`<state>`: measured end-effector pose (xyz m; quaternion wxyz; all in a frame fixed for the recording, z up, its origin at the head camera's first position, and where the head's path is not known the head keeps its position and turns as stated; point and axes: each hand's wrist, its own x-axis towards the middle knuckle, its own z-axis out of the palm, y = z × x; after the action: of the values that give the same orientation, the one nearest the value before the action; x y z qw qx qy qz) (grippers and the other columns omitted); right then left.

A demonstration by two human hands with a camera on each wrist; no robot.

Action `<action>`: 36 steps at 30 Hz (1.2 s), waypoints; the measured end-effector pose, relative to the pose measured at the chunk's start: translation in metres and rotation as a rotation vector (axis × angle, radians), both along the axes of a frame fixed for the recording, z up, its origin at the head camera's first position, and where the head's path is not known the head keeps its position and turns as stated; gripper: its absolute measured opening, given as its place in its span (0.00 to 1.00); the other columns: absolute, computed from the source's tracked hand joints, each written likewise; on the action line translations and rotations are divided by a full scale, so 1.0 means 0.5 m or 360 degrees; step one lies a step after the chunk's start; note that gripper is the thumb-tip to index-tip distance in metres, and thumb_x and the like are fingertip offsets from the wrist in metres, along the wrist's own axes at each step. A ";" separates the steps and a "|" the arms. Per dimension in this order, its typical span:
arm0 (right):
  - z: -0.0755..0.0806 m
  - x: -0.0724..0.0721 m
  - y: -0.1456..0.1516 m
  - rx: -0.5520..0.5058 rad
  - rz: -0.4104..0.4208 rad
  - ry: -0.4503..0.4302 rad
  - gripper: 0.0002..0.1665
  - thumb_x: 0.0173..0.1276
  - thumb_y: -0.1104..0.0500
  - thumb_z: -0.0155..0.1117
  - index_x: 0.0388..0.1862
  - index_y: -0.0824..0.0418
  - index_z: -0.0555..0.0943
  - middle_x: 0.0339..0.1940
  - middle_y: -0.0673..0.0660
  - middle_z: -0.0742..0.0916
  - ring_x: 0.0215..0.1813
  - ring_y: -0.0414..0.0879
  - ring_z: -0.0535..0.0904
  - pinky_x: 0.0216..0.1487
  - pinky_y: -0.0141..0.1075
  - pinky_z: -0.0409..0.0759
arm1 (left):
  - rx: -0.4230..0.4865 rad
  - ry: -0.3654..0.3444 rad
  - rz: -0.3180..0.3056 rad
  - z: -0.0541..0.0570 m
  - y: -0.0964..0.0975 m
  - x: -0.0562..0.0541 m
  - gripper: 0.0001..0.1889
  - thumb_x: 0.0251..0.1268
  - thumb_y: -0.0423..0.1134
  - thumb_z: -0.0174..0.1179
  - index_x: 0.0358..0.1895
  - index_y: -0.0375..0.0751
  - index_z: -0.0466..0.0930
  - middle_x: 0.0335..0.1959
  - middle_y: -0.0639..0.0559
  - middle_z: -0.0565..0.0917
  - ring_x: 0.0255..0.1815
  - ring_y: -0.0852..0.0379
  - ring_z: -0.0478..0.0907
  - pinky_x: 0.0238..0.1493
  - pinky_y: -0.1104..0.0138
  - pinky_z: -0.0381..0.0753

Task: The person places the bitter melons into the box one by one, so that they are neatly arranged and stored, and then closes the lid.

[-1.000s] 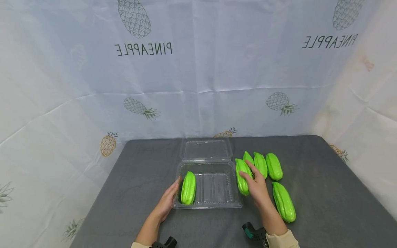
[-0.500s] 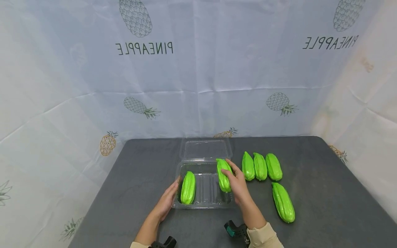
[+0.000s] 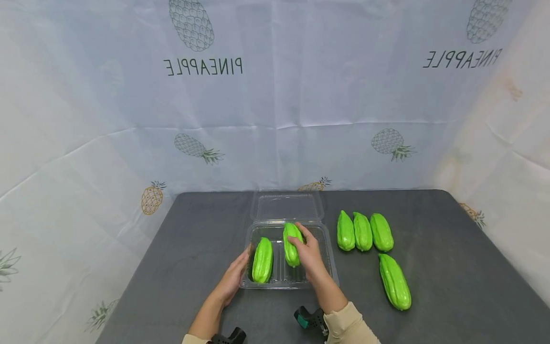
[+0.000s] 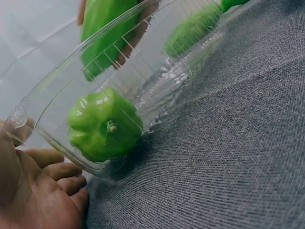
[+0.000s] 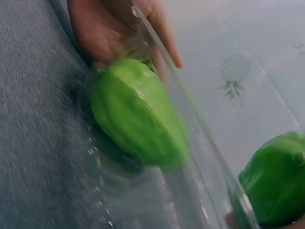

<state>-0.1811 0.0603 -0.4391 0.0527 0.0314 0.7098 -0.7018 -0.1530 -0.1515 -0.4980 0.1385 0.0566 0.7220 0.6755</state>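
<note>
My right hand (image 3: 310, 253) holds a ribbed green gourd (image 3: 292, 244) between thumb and fingers, above the middle of a clear plastic clamshell box (image 3: 290, 285). Inside the box, along its left side, lies another gourd (image 3: 262, 260); the left wrist view shows that gourd's lobed end (image 4: 105, 124) through the clear wall. Against the outside of the left wall rests my left hand (image 3: 232, 277), its fingers extended along the plastic. In the right wrist view the held gourd (image 5: 276, 181) is partly cut off by the frame edge, and the right fingers are mostly hidden.
Three gourds stand in a row right of the box, among them the middle gourd (image 3: 363, 231). A further gourd (image 3: 395, 282) lies nearer on the dark grey tabletop (image 3: 447, 267). The box's hinged lid (image 3: 287, 206) lies folded back, reaching toward the pineapple-print curtain (image 3: 301, 95).
My right hand has carried a gourd leftward from the row on the right, across the box's right wall to over its middle. The left hand stays at the box's left wall.
</note>
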 end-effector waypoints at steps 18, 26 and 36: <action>-0.035 -0.009 -0.064 0.0370 0.0060 0.0170 0.35 0.62 0.63 0.56 0.69 0.67 0.62 0.67 0.69 0.67 0.62 0.64 0.69 0.59 0.55 0.71 | -0.0009 -0.0027 0.0044 0.006 0.005 0.003 0.37 0.74 0.58 0.34 0.74 0.35 0.41 0.76 0.39 0.42 0.75 0.38 0.34 0.73 0.43 0.36; -0.039 -0.005 -0.066 0.0375 0.0208 0.0105 0.31 0.67 0.62 0.51 0.69 0.66 0.62 0.71 0.72 0.60 0.68 0.69 0.59 0.65 0.60 0.62 | -0.0057 -0.0013 0.0042 0.005 0.006 0.000 0.34 0.76 0.54 0.31 0.74 0.35 0.40 0.76 0.39 0.42 0.76 0.38 0.34 0.73 0.43 0.37; -0.052 -0.005 -0.066 0.0339 0.0348 0.0034 0.32 0.69 0.64 0.49 0.71 0.66 0.57 0.72 0.73 0.57 0.70 0.70 0.55 0.66 0.63 0.59 | -0.0028 0.0022 0.0028 0.006 0.004 0.000 0.33 0.76 0.53 0.31 0.74 0.34 0.40 0.76 0.39 0.41 0.76 0.40 0.34 0.73 0.45 0.36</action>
<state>-0.1837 0.0271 -0.4649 0.1176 -0.0480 0.7799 -0.6129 -0.1528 -0.1496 -0.4948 0.1282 0.0537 0.7293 0.6699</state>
